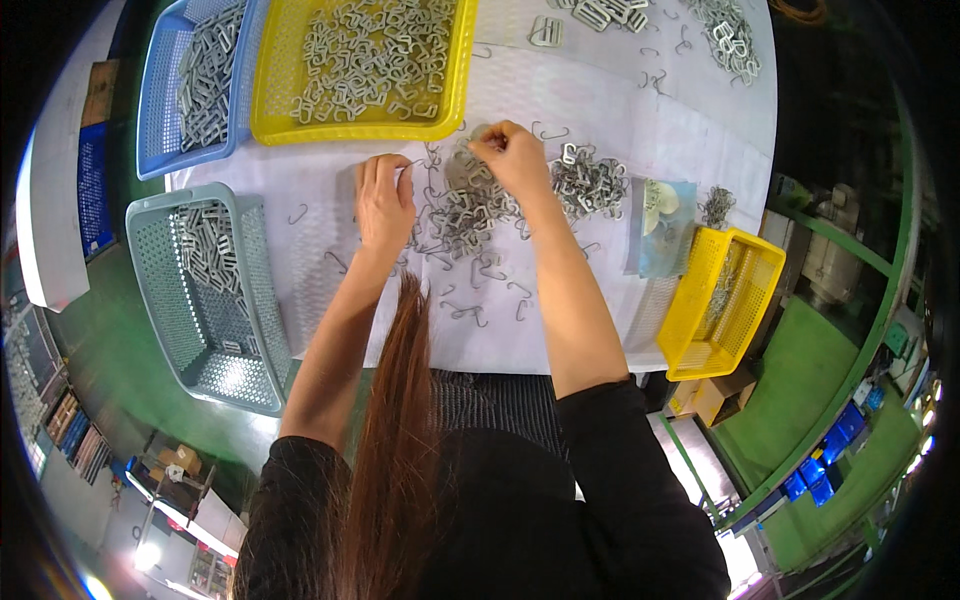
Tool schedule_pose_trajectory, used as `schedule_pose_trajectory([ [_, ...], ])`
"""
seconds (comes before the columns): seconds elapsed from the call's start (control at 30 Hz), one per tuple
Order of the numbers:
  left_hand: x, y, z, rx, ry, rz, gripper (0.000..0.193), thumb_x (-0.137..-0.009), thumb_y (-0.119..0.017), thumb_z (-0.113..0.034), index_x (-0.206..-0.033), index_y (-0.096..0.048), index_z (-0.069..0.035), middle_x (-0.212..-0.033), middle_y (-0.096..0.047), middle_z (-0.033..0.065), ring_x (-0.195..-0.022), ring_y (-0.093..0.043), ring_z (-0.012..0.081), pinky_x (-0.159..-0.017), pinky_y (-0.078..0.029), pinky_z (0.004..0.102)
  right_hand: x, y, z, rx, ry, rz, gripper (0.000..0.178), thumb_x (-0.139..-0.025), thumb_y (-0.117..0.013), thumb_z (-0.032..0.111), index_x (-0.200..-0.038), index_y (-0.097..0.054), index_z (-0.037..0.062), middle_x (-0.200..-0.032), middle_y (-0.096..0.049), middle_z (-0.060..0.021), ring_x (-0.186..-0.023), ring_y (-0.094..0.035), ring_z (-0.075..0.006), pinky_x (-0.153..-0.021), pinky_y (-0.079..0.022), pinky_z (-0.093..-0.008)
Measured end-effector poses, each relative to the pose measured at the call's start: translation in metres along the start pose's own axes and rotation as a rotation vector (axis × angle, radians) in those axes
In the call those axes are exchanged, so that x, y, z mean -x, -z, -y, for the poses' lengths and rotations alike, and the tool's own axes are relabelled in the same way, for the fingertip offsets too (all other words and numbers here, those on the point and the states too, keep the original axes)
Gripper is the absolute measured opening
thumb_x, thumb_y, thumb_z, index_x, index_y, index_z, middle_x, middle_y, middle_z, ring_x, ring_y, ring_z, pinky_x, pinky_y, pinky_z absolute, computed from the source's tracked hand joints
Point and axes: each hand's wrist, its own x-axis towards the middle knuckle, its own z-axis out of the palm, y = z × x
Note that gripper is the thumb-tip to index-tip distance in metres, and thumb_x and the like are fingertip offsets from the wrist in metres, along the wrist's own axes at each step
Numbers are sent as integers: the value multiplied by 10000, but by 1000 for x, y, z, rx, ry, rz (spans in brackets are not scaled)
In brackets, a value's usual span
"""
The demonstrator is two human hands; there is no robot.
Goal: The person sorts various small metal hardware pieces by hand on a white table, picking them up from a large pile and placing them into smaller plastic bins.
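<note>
My left hand (385, 205) is over the white-covered table, with fingers bent and thumb close to the index fingertip. A thin wire hook lies by that fingertip; whether it is held cannot be told. To its right, my right hand (515, 165) has thumb and fingers pinched together at the far edge of a pile of metal hooks and loops (465, 225). What the pinch holds is too small to make out. Beside my right wrist lies another pile of grey metal loops (588, 185). Loose wire hooks (465, 310) are scattered nearer my body.
A yellow basket (360, 132) of metal pieces and a blue basket (160, 130) stand far left. A grey-blue basket (150, 270) is at the left edge, a small yellow basket (690, 330) at the right. Near it lies a plastic packet (667, 230). More metal buckles (605, 12) lie far off.
</note>
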Motion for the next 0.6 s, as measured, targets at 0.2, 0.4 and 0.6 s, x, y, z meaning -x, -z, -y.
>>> schedule_pose_trajectory([
  [0.2, -2, -17, -23, -125, 47, 32, 308, -732, -685, -141, -1008, -560, -90, -953, -563, 72, -943, -502, 297, -780, -393, 431, -9, -13, 18, 149, -50, 54, 250, -688, -748, 231, -803, -611, 57, -774, -618, -120, -667, -600, -269, -571, -452, -364],
  [0.4, -22, -38, -43, -187, 99, 74, 281, -710, -713, -157, -942, -575, -81, -919, -576, 86, -927, -516, 298, -778, -403, 419, 24, 61, 1, -1183, -215, 449, 309, -754, -723, 340, -801, -555, 84, -771, -517, -9, -568, -443, -105, -468, -287, -229],
  [0.6, -9, -32, -20, 352, 308, 211, 230, -727, -701, -84, -916, -578, -39, -783, -600, 99, -731, -581, 217, -658, -465, 334, 6, 42, -9, -995, -270, 411, 326, -770, -706, 362, -818, -549, 80, -758, -541, -15, -555, -460, -108, -468, -312, -230],
])
